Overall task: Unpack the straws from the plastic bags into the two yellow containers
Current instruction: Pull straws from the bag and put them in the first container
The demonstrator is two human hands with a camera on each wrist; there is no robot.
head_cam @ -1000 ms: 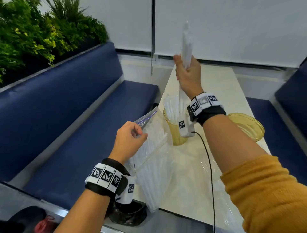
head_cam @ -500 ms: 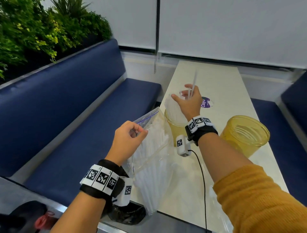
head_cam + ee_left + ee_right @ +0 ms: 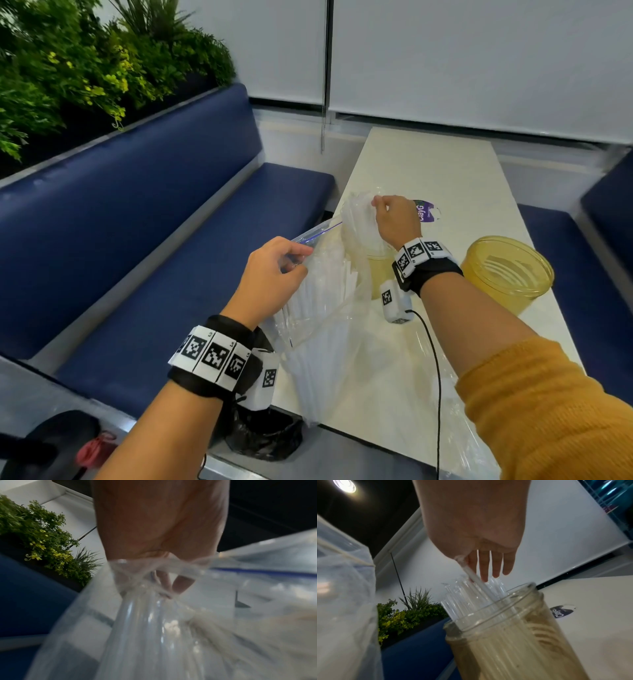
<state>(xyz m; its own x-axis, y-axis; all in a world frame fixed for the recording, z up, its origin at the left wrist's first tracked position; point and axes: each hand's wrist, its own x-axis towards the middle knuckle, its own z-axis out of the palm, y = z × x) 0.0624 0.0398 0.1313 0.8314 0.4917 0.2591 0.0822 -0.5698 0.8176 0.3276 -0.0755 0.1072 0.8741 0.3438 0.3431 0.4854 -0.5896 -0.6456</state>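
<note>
My left hand [image 3: 291,263] grips the open rim of a clear zip bag [image 3: 329,318] that holds several white straws [image 3: 318,291]; in the left wrist view its fingers [image 3: 164,582] bunch the plastic [image 3: 137,628]. My right hand [image 3: 382,207] hovers over the left yellow container [image 3: 380,274], which is packed with upright straws [image 3: 356,222]. In the right wrist view that hand [image 3: 471,566] pinches one straw [image 3: 476,578] slanting into the jar [image 3: 505,635], other fingers straight. The second yellow container [image 3: 507,274] stands to the right and holds no straws.
The narrow white table [image 3: 428,164] carries a purple sticker [image 3: 424,212] behind the jars and loose clear plastic [image 3: 455,438] near its front edge. Blue benches [image 3: 154,246] flank it, with plants [image 3: 85,68] behind the left one. A black bag [image 3: 263,442] sits below the table corner.
My right hand came down from head height, where it held a bundle of straws, to the left container's mouth. Only one straw is in its fingers now. The left hand kept its hold on the bag.
</note>
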